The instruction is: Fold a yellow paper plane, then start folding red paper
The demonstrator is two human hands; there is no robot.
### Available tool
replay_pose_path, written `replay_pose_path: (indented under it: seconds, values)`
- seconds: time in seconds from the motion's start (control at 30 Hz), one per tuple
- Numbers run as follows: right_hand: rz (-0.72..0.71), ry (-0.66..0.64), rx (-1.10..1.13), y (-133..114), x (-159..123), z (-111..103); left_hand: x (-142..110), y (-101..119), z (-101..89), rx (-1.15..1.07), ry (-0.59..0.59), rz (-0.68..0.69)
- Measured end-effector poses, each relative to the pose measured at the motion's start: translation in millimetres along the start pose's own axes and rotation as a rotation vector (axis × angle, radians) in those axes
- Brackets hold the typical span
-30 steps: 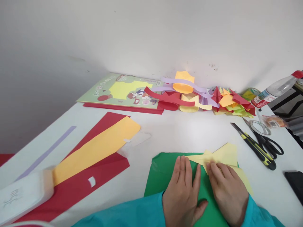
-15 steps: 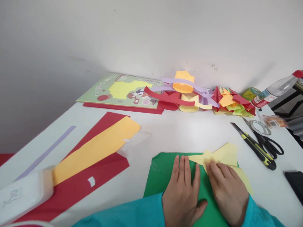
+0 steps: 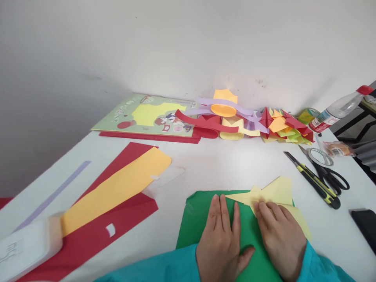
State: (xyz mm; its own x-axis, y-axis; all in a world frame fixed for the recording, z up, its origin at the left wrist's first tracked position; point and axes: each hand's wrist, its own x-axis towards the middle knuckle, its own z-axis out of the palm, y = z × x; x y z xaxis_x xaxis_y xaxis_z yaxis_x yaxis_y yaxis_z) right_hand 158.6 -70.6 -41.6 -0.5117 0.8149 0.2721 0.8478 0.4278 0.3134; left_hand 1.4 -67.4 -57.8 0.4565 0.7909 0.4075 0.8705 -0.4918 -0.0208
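Observation:
A pale yellow paper plane (image 3: pixel 276 190), folded with a narrow point to the left and wide wings to the right, lies on a green sheet (image 3: pixel 192 219). My left hand (image 3: pixel 220 241) rests flat on the green sheet, fingers stretched out and thumb apart, its fingertips at the plane's pointed tip. With curled fingers pressed together, my right hand (image 3: pixel 280 235) grips the plane's body near the middle. It covers part of the lower wing.
An orange strip (image 3: pixel 117 186) and red paper (image 3: pixel 126 213) lie left, beside a white box (image 3: pixel 29 244). A utility knife (image 3: pixel 315 182) and scissors (image 3: pixel 331 178) lie right. Paper crowns (image 3: pixel 225 109), folded paper pieces (image 3: pixel 289 125) and a bottle (image 3: pixel 337 111) stand along the back.
My left fingertips have slid slightly left along the plane, and more of its pointed tip shows. My right hand keeps its place on the paper. The whole view has shifted a little.

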Motion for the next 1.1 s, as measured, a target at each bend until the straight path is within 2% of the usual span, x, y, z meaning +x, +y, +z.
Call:
replay_pose_path:
  seconds: [0.27, 0.43, 0.6, 0.73, 0.9, 1.1]
  values:
    - [-0.001, 0.005, -0.008, 0.1, -1.3, -0.3, -1.0, 0.4, -0.8, 0.016, -0.019, -0.024]
    - [-0.004, 0.016, -0.003, 0.5, -1.0, -0.1, -4.1, -2.4, -2.3, 0.083, -0.08, 0.002]
    - [-0.007, 0.002, -0.004, 0.5, -1.3, -0.1, -4.2, -5.0, -3.2, 0.059, -0.142, 0.031]
    - [-0.013, -0.002, -0.005, 0.5, -2.4, 0.8, -1.6, -4.7, -4.4, 0.035, -0.142, -0.005]
    - [-0.011, 0.006, -0.003, 0.6, -1.8, -0.2, -0.1, -6.7, -4.6, 0.031, -0.151, 0.038]
    - [-0.007, 0.017, -0.001, 0.1, -0.7, -0.8, -0.9, -6.9, -3.9, 0.023, -0.17, 0.024]
